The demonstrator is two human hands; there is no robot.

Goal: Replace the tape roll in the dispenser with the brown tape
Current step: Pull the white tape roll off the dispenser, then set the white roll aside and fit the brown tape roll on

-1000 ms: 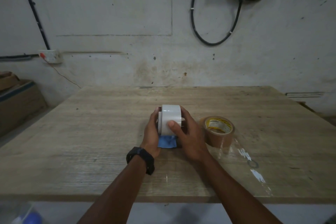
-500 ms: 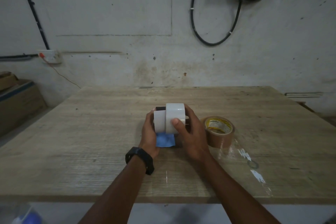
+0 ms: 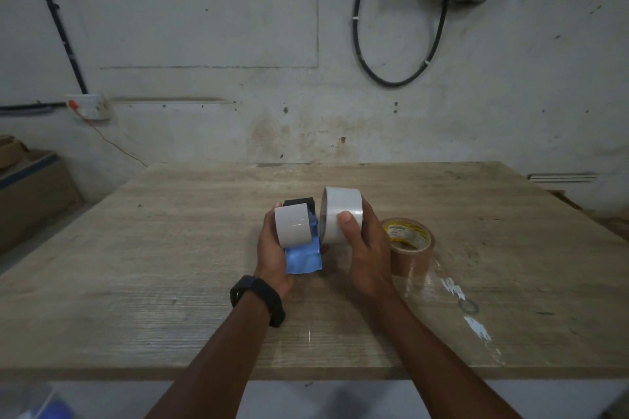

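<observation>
My left hand (image 3: 271,257) grips the tape dispenser (image 3: 303,258), which has a blue handle, a black frame and a pale drum (image 3: 292,225) now bare. My right hand (image 3: 369,253) holds the white tape roll (image 3: 343,211) just right of the drum, upright on its edge and apart from it. The brown tape roll (image 3: 408,246) lies flat on the wooden table (image 3: 163,248), close to my right wrist, with a yellow label inside its core. Both hands hover just above the middle of the table.
A strip of clear tape (image 3: 457,296) is stuck to the table, running from the brown roll toward the front right edge. Cardboard boxes (image 3: 30,190) stand on the floor at the left. A wall rises right behind the table's far edge.
The white roll has slid off the dispenser's drum to the right in my right hand. A gap has opened between roll and drum. My left hand has kept its hold on the dispenser.
</observation>
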